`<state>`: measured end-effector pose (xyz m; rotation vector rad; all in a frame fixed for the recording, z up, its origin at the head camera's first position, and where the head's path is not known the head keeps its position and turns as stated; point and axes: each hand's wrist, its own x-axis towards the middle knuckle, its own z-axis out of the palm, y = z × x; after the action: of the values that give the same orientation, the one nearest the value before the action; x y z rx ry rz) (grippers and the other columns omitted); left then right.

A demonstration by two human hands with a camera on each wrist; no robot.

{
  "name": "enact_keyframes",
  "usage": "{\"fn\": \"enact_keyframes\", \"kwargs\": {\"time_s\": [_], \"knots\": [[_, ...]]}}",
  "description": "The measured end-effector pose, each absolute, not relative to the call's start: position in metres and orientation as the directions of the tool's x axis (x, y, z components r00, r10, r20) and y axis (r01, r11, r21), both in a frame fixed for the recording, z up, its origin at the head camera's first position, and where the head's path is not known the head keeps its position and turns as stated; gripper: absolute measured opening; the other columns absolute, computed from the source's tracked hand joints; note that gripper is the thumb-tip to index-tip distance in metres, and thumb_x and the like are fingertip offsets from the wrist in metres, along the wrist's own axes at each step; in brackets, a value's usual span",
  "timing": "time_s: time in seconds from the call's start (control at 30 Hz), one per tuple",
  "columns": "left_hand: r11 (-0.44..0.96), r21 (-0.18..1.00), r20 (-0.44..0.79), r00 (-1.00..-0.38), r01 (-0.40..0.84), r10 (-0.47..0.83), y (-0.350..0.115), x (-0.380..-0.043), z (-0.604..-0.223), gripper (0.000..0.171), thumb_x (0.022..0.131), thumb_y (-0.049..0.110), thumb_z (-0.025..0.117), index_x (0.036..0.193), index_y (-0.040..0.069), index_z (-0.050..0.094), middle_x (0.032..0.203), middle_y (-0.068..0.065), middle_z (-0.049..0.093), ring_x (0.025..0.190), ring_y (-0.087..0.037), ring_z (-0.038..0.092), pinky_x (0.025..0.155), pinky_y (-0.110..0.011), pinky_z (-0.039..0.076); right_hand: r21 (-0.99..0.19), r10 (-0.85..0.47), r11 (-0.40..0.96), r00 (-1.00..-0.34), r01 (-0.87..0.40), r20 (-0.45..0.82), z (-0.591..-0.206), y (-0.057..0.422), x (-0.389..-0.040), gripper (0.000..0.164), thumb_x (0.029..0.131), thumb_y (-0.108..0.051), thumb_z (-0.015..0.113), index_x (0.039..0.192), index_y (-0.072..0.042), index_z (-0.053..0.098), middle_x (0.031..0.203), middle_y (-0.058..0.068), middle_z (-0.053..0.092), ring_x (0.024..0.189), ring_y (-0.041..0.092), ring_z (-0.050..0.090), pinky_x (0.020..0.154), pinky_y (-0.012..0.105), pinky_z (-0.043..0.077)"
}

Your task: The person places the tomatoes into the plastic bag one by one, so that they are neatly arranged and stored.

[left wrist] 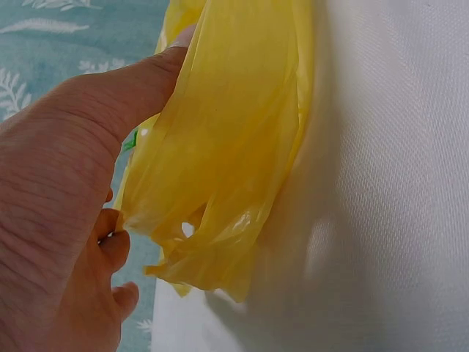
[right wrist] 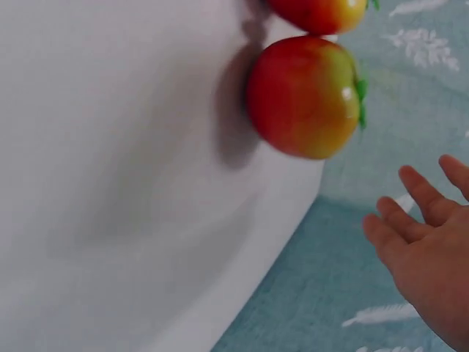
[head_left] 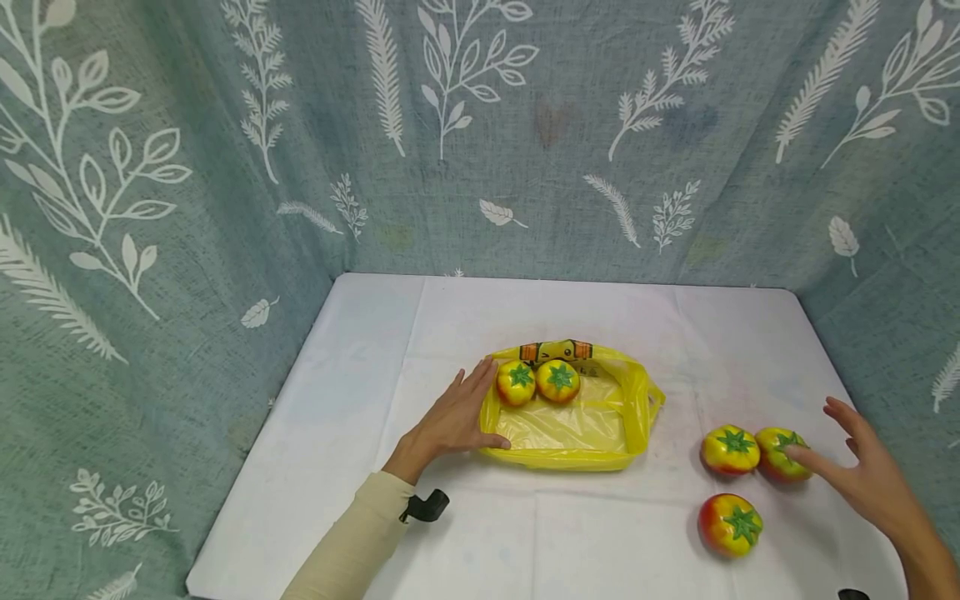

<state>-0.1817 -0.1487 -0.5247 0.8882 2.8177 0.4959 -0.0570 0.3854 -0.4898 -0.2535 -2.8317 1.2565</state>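
Note:
A yellow plastic bag lies on its side's folds with its mouth spread open upward. Inside, at its far left, are two red-and-yellow toy tomatoes, the left one beside the other. My left hand rests along the bag's left edge, fingers extended, the thumb over the rim; plastic hides the thumb's tip in the left wrist view. Over at the right, my right hand is spread, holding nothing, its thumb overlapping a toy tomato in the head view. Two more, one beside it and one nearer, sit close by.
A white-covered table carries everything. Blue-green leaf-patterned curtains stand behind it and along both sides. The table's right edge runs close to the right hand.

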Motion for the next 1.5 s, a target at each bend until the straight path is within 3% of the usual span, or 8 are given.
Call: {"fn": "enact_keyframes", "kwargs": {"time_s": [0.27,0.5,0.77,1.17,1.5], "knots": [[0.775,0.349,-0.044,-0.817,0.526,0.575,-0.148,-0.181,-0.524,0.128,0.075,0.067,0.078,0.162,0.003,0.010,0.170,-0.011,0.006,0.155,-0.021,0.006,0.125,-0.044,0.007,-0.755,0.170,0.620,-0.976,0.214,-0.137,-0.502,0.396,-0.058,0.105,0.098,-0.030,0.068,0.156,0.008,-0.011,0.157,0.043,-0.008,0.142,0.064,-0.003,0.109,0.077,0.002],[0.775,0.351,-0.052,-0.815,0.526,0.577,-0.148,-0.181,-0.525,0.127,0.076,0.068,0.077,0.162,0.003,0.010,0.170,-0.011,0.005,0.155,-0.020,0.005,0.125,-0.044,0.006,-0.784,0.153,0.582,-0.976,0.215,-0.154,-0.518,0.404,-0.054,0.107,0.097,-0.024,0.070,0.155,0.007,-0.014,0.156,0.043,-0.010,0.140,0.066,-0.002,0.109,0.075,0.003],[0.769,0.369,-0.044,-0.816,0.523,0.576,-0.149,-0.181,-0.525,0.126,0.076,0.065,0.079,0.162,0.003,0.012,0.170,-0.012,0.006,0.155,-0.022,0.006,0.125,-0.046,0.008,-0.793,0.143,0.534,-0.956,0.292,-0.256,-0.530,0.405,-0.057,0.114,0.097,-0.030,0.071,0.155,0.002,-0.021,0.157,0.041,-0.014,0.142,0.063,-0.005,0.110,0.073,0.006],[0.775,0.354,-0.042,-0.818,0.524,0.573,-0.149,-0.181,-0.525,0.127,0.075,0.067,0.079,0.162,0.003,0.011,0.170,-0.011,0.005,0.155,-0.021,0.006,0.125,-0.045,0.008,-0.753,0.079,0.585,-0.945,0.302,-0.317,-0.535,0.404,-0.057,0.110,0.098,-0.037,0.069,0.155,0.007,-0.015,0.155,0.045,-0.009,0.139,0.067,0.005,0.107,0.076,0.015],[0.779,0.347,-0.049,-0.819,0.522,0.571,-0.149,-0.181,-0.525,0.127,0.075,0.068,0.077,0.162,0.003,0.010,0.170,-0.011,0.006,0.155,-0.021,0.007,0.125,-0.045,0.009,-0.669,0.076,0.668,-0.924,0.326,-0.374,-0.532,0.404,-0.061,0.105,0.098,-0.047,0.065,0.155,0.013,0.000,0.152,0.047,0.009,0.131,0.069,0.021,0.099,0.079,0.029]]}}
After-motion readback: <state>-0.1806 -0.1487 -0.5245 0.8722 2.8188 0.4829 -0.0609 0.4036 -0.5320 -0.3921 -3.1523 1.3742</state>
